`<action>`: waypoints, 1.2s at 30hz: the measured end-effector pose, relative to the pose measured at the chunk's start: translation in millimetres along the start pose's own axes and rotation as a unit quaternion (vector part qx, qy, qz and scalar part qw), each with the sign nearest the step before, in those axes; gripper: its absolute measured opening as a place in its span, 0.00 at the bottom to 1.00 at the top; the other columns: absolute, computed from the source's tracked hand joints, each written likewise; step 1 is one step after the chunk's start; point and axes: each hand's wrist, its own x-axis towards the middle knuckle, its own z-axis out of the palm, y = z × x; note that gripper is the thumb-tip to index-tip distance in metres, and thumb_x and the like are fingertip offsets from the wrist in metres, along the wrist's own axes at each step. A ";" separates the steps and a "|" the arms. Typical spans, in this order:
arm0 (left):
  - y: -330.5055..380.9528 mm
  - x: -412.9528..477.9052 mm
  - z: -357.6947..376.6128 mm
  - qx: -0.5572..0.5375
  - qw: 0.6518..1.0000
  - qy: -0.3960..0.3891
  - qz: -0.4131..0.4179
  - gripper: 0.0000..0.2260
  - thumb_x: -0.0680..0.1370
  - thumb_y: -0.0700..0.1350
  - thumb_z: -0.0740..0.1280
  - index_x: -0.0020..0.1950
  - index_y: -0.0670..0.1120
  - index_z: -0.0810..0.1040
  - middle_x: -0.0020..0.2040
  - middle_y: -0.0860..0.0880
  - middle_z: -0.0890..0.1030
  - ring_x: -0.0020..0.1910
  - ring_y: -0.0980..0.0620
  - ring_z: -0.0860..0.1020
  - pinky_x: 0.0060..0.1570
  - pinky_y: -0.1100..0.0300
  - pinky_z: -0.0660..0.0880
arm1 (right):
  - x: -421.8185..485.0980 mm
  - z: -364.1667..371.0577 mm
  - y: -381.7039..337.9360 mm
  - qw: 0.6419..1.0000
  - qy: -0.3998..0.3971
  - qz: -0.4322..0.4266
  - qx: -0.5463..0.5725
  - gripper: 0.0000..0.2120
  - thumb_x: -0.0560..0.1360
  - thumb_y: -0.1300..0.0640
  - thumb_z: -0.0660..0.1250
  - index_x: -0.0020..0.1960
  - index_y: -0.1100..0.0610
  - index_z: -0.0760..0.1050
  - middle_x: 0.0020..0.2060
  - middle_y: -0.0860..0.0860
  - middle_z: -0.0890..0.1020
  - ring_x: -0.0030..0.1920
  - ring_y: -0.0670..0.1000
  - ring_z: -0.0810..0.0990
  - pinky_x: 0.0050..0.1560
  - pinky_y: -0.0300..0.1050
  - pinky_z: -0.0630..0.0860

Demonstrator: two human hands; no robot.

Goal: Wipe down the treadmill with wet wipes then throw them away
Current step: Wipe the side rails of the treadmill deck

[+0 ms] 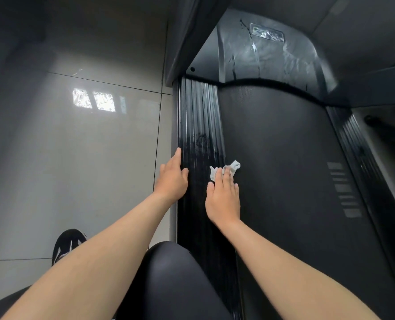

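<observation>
1. There is one treadmill (284, 192), one wet wipe (232, 167), two hands and one black shoe (67, 245) on the tiled floor (76, 169).
2. The treadmill has two ribbed side rails: a left rail (199, 116) and a right rail (353, 144).
3. The wipe lies where the left rail meets the belt, under the fingertips of the right hand (223, 199).
4. The right hand is flat with straight fingers and presses on the wipe.
5. The left hand (172, 179) is flat too. It rests on the outer edge of the left rail, just beside the wipe, and holds nothing.
6. The wipe is crumpled and stretches sideways, with its right end poking up.
7. The treadmill runs long, away from the person.
</observation>
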 end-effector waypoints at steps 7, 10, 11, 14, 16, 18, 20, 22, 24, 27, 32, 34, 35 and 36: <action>-2.9 3.7 -3.2 -0.029 1.000 0.003 0.009 0.29 0.84 0.43 0.59 0.83 0.49 0.52 0.80 0.50 0.63 0.76 0.42 0.61 0.72 0.48 0.62 | 50.4 -11.3 -16.9 1.000 -0.020 0.015 0.014 0.29 0.86 0.46 0.46 0.83 0.55 0.45 0.82 0.52 0.43 0.81 0.50 0.41 0.79 0.57 0.44; -7.7 5.7 -5.0 -0.041 0.999 -0.004 0.015 0.29 0.84 0.43 0.60 0.83 0.49 0.53 0.80 0.50 0.62 0.77 0.43 0.60 0.73 0.51 0.60 | 82.8 -20.1 -31.5 0.999 -0.032 0.024 0.026 0.30 0.85 0.44 0.46 0.83 0.55 0.44 0.82 0.53 0.42 0.81 0.52 0.40 0.79 0.59 0.43; -8.7 6.2 -5.4 -0.042 0.999 -0.008 0.019 0.29 0.84 0.43 0.60 0.83 0.49 0.53 0.81 0.50 0.62 0.78 0.44 0.60 0.74 0.52 0.59 | 92.8 -23.0 -37.3 0.999 -0.036 0.025 0.022 0.30 0.85 0.44 0.46 0.83 0.55 0.43 0.82 0.53 0.42 0.81 0.53 0.40 0.79 0.59 0.43; -10.0 7.8 -6.0 -0.043 0.999 -0.015 0.023 0.30 0.83 0.43 0.62 0.83 0.48 0.53 0.81 0.50 0.61 0.78 0.45 0.60 0.74 0.54 0.57 | 112.6 -27.3 -58.5 0.999 -0.047 0.006 0.002 0.30 0.85 0.46 0.46 0.83 0.54 0.44 0.82 0.54 0.43 0.81 0.54 0.39 0.79 0.61 0.42; -11.0 9.4 -7.3 -0.049 0.998 -0.018 0.018 0.30 0.83 0.43 0.63 0.83 0.48 0.54 0.81 0.50 0.61 0.78 0.45 0.60 0.76 0.53 0.57 | 112.2 -24.9 -72.7 0.998 -0.046 -0.034 -0.006 0.29 0.85 0.47 0.47 0.83 0.53 0.46 0.82 0.53 0.45 0.81 0.53 0.41 0.78 0.63 0.42; -12.2 10.5 -9.3 -0.068 0.997 -0.021 0.010 0.31 0.82 0.44 0.64 0.83 0.48 0.55 0.80 0.49 0.64 0.78 0.46 0.62 0.77 0.51 0.60 | 100.9 -18.2 -78.6 0.995 -0.041 -0.089 -0.030 0.27 0.85 0.49 0.48 0.82 0.52 0.48 0.82 0.51 0.47 0.81 0.51 0.42 0.78 0.64 0.42; -12.0 9.2 -10.8 -0.104 0.994 -0.021 0.006 0.29 0.82 0.45 0.65 0.82 0.52 0.58 0.77 0.50 0.69 0.76 0.48 0.66 0.75 0.48 0.64 | 83.3 -12.8 -73.4 0.988 -0.050 -0.137 -0.051 0.26 0.86 0.50 0.46 0.83 0.50 0.47 0.82 0.48 0.45 0.81 0.49 0.41 0.78 0.65 0.41; -10.9 6.7 -10.6 -0.128 0.992 -0.022 0.002 0.26 0.82 0.46 0.64 0.80 0.54 0.62 0.76 0.53 0.71 0.75 0.49 0.68 0.73 0.48 0.66 | 64.9 -11.5 -59.6 0.981 -0.062 -0.180 -0.048 0.25 0.86 0.50 0.45 0.83 0.48 0.48 0.82 0.45 0.45 0.81 0.45 0.41 0.78 0.63 0.39; -10.4 5.4 -9.3 -0.129 0.991 -0.027 -0.015 0.27 0.83 0.46 0.64 0.81 0.52 0.59 0.78 0.52 0.67 0.77 0.49 0.64 0.75 0.48 0.63 | 50.1 -12.8 -41.3 0.976 -0.063 -0.205 -0.046 0.24 0.86 0.50 0.45 0.82 0.46 0.49 0.82 0.43 0.47 0.81 0.44 0.42 0.78 0.61 0.37; -11.3 6.2 -8.5 -0.120 0.992 -0.026 -0.025 0.30 0.82 0.45 0.64 0.82 0.49 0.56 0.80 0.50 0.64 0.79 0.49 0.62 0.77 0.48 0.60 | 40.0 -15.6 -17.5 0.986 -0.034 -0.161 -0.041 0.25 0.86 0.49 0.45 0.82 0.47 0.50 0.82 0.44 0.49 0.81 0.45 0.44 0.79 0.62 0.40; -12.1 7.4 -8.9 -0.141 0.989 -0.023 -0.024 0.29 0.82 0.45 0.65 0.82 0.50 0.59 0.78 0.52 0.67 0.75 0.50 0.67 0.75 0.47 0.65 | 71.3 -20.3 -26.2 0.999 -0.038 -0.037 -0.003 0.26 0.86 0.48 0.44 0.83 0.51 0.46 0.82 0.50 0.45 0.81 0.50 0.41 0.78 0.63 0.41; -12.5 7.4 -9.7 -0.146 0.989 -0.021 -0.023 0.30 0.82 0.44 0.65 0.82 0.50 0.58 0.78 0.52 0.66 0.75 0.50 0.67 0.76 0.48 0.65 | 92.7 -24.2 -40.5 0.998 -0.051 -0.010 0.017 0.27 0.85 0.48 0.43 0.83 0.52 0.45 0.82 0.51 0.44 0.81 0.51 0.39 0.78 0.62 0.39; -13.4 7.5 -10.0 -0.153 0.988 -0.021 -0.023 0.30 0.82 0.44 0.65 0.82 0.50 0.58 0.78 0.52 0.66 0.75 0.51 0.68 0.75 0.48 0.65 | 103.0 -26.1 -48.3 0.998 -0.056 -0.007 0.023 0.27 0.85 0.48 0.43 0.83 0.52 0.44 0.82 0.51 0.43 0.81 0.51 0.38 0.78 0.62 0.39; -14.4 7.6 -9.7 -0.166 0.986 -0.022 -0.024 0.30 0.82 0.45 0.65 0.82 0.51 0.58 0.78 0.53 0.66 0.74 0.51 0.69 0.75 0.48 0.66 | 112.2 -27.5 -56.4 0.998 -0.060 -0.014 0.024 0.27 0.85 0.48 0.43 0.83 0.52 0.45 0.82 0.51 0.43 0.81 0.51 0.39 0.78 0.62 0.38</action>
